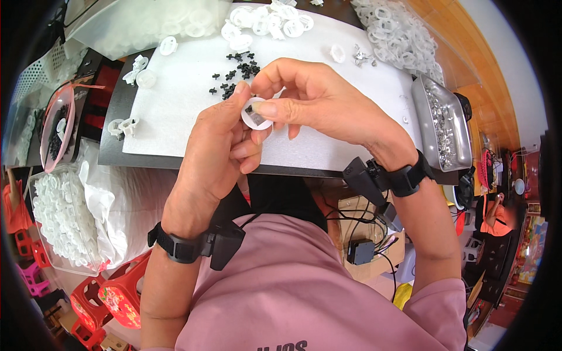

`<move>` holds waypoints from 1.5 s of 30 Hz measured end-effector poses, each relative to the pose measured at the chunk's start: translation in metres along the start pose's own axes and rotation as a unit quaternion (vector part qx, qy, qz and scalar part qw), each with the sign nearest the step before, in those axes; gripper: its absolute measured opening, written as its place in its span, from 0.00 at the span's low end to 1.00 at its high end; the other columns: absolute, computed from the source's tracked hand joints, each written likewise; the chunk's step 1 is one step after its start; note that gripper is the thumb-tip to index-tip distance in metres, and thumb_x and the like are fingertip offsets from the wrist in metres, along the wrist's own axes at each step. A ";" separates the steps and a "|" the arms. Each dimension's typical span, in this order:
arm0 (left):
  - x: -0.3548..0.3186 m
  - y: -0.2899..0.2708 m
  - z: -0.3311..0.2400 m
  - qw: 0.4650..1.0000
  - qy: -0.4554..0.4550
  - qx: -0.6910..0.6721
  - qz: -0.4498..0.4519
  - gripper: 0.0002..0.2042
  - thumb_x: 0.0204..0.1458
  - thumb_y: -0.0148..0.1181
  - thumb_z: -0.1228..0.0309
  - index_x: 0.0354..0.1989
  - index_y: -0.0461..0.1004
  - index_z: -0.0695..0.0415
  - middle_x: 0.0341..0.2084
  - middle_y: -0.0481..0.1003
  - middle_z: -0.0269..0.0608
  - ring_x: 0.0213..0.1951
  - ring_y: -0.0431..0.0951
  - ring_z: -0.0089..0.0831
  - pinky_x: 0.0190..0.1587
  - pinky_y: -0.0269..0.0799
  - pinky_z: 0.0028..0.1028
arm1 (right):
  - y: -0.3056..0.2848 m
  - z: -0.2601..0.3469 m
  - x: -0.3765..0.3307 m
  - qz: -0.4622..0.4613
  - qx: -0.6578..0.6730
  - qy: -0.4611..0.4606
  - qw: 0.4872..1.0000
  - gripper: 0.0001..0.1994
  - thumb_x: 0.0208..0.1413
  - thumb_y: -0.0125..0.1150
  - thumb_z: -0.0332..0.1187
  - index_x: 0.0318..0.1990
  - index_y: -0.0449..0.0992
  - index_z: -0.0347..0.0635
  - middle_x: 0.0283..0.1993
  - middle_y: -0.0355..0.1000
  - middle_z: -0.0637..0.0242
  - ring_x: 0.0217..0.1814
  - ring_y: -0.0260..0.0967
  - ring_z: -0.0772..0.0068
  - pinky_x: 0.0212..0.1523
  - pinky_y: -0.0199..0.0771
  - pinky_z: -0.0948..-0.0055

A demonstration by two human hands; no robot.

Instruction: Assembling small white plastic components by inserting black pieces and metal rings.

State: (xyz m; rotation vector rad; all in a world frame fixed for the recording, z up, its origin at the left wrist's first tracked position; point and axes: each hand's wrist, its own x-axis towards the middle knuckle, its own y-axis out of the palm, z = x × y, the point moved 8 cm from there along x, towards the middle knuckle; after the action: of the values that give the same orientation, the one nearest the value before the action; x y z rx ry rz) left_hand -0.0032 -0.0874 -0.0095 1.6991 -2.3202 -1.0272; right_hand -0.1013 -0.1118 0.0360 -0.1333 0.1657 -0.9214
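Head view: a white round plastic disc (256, 114) with a dark insert at its centre is held above the white work mat (193, 117), pinched between the left hand (213, 149) and the right hand (319, 102), both closed on it. Small black cross-shaped parts (237, 73) are scattered just beyond, and a metal tray (443, 126) of small silver pieces is set at the right.

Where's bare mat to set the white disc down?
Free: the white mat left of the left hand, below the black clips; also the strip right of the right hand, before the metal tray. Crowded: the far edge, heaped with white rings.
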 end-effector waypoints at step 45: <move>-0.001 -0.002 -0.002 0.995 0.085 -0.010 -0.052 0.20 0.62 0.47 0.55 0.32 0.71 0.63 0.19 0.66 0.34 0.17 0.58 0.17 0.17 0.59 0.20 | -0.006 0.020 -0.013 -0.129 -0.068 -0.043 0.988 0.09 0.51 0.57 0.30 0.34 0.71 0.30 0.20 0.67 0.64 0.22 0.63 0.74 0.24 0.64 0.73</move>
State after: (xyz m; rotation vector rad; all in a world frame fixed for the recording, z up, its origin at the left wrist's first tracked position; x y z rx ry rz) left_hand 0.0000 -0.0879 -0.0087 1.8387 -2.1310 -0.8779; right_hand -0.1097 -0.1037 0.0576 -0.3258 0.1335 -1.1599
